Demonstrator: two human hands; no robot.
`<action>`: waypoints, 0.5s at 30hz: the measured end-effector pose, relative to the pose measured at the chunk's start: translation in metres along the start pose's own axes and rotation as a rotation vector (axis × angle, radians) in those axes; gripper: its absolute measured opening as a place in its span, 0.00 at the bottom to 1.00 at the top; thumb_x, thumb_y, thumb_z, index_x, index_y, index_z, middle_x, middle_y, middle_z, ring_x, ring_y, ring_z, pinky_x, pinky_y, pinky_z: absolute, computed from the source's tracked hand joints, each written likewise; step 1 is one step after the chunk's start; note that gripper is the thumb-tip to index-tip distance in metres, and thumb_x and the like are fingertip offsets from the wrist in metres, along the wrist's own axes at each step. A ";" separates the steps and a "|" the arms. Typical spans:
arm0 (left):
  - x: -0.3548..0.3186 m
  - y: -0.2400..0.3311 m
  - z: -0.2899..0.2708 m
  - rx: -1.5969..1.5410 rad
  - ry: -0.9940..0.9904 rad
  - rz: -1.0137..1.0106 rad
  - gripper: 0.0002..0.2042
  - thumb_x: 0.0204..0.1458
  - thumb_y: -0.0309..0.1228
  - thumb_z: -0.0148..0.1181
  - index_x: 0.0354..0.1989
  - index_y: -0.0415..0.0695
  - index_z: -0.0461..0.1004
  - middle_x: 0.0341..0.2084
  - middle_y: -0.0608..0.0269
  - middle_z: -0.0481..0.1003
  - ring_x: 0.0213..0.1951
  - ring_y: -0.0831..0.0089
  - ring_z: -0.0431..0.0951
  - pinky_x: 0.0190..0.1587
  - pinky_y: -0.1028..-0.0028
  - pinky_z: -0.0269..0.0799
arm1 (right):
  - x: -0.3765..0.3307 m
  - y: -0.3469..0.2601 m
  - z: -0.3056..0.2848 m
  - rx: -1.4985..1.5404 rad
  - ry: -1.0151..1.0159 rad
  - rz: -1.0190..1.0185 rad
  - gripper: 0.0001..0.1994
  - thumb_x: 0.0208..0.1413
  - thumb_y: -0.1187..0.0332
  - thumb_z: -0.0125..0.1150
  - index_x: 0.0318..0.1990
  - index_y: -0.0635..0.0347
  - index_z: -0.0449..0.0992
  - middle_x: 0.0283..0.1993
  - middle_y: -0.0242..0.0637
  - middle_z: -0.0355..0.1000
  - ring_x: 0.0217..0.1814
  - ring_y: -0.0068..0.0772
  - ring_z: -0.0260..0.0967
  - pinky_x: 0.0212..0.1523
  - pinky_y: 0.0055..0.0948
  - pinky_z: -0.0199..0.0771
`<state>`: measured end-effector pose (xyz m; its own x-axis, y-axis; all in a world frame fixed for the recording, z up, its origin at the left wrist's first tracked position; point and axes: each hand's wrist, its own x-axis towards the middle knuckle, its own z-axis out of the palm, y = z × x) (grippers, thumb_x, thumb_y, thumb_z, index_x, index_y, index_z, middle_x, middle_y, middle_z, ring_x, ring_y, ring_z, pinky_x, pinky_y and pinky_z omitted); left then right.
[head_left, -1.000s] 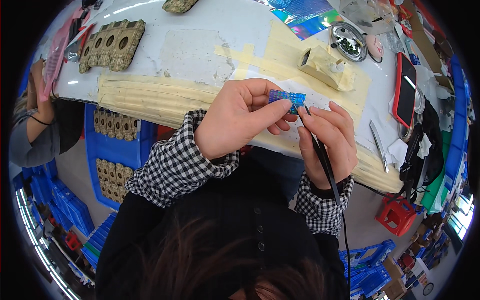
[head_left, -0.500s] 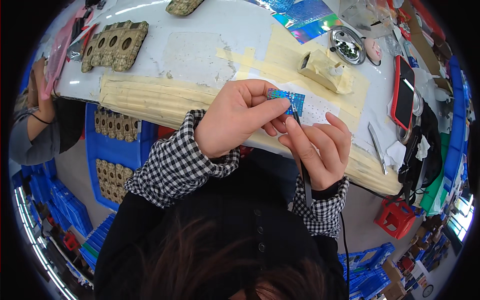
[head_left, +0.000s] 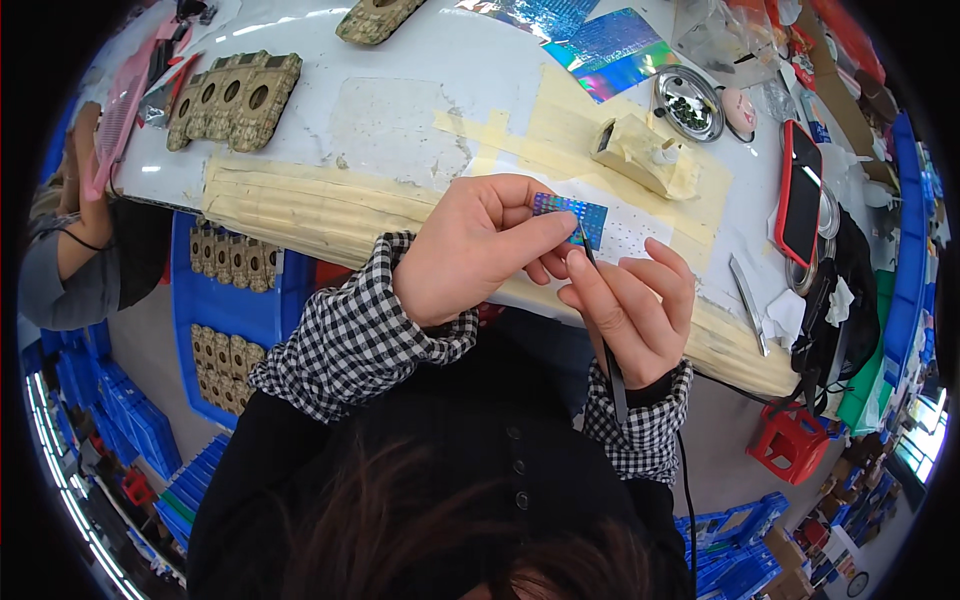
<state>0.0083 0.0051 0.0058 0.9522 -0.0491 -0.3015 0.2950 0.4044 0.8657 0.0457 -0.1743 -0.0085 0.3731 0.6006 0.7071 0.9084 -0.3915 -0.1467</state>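
Note:
Between the thumb and fingers of my left hand (head_left: 485,240) is a small shiny blue holographic sticker sheet (head_left: 590,214), raised over the table's front edge. My right hand (head_left: 635,310) is closed around black tweezers (head_left: 613,375), whose tips meet the sheet beside my left thumb. Whether the tips hold a piece of it is too small to tell. Under and behind the sheet lies a white paper (head_left: 630,236) dotted with small marks. Just beyond it stands a block wrapped in cream tape (head_left: 645,158), with a small white peg on top.
Camouflage-patterned shells (head_left: 235,100) lie at the table's left, more in a blue tray (head_left: 195,305) below. Holographic sheets (head_left: 610,50), a metal dish of small dark pieces (head_left: 688,105), a red-cased phone (head_left: 799,190) and another pair of tweezers (head_left: 748,303) lie right. Another person's arm (head_left: 88,215) shows far left.
The view has shifted slightly, so the table sits a little lower. Both hands keep their grip; the tweezer tips have moved slightly down and left along the sheet.

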 end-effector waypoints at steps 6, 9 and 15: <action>0.000 0.001 0.001 0.006 -0.007 -0.001 0.08 0.55 0.29 0.54 0.34 0.36 0.73 0.25 0.65 0.75 0.25 0.84 0.72 0.29 0.84 0.69 | 0.003 0.002 -0.004 0.119 -0.023 0.085 0.16 0.38 0.67 0.70 0.39 0.51 0.81 0.30 0.23 0.69 0.34 0.25 0.65 0.45 0.35 0.72; 0.000 0.000 -0.002 0.013 -0.027 -0.003 0.08 0.56 0.29 0.54 0.35 0.35 0.73 0.26 0.62 0.76 0.26 0.82 0.74 0.31 0.82 0.71 | 0.005 0.004 -0.007 0.193 -0.025 0.139 0.17 0.37 0.68 0.70 0.40 0.51 0.80 0.30 0.24 0.69 0.34 0.25 0.65 0.46 0.36 0.71; 0.000 0.001 -0.002 0.013 -0.012 -0.012 0.09 0.57 0.29 0.53 0.37 0.34 0.71 0.28 0.57 0.77 0.28 0.80 0.76 0.33 0.81 0.73 | 0.005 0.006 -0.012 0.266 -0.030 0.216 0.18 0.38 0.71 0.69 0.42 0.54 0.79 0.29 0.26 0.70 0.33 0.27 0.66 0.48 0.38 0.69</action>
<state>0.0086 0.0074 0.0056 0.9493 -0.0646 -0.3076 0.3077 0.3918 0.8671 0.0503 -0.1822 0.0028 0.5642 0.5457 0.6197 0.8236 -0.3188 -0.4691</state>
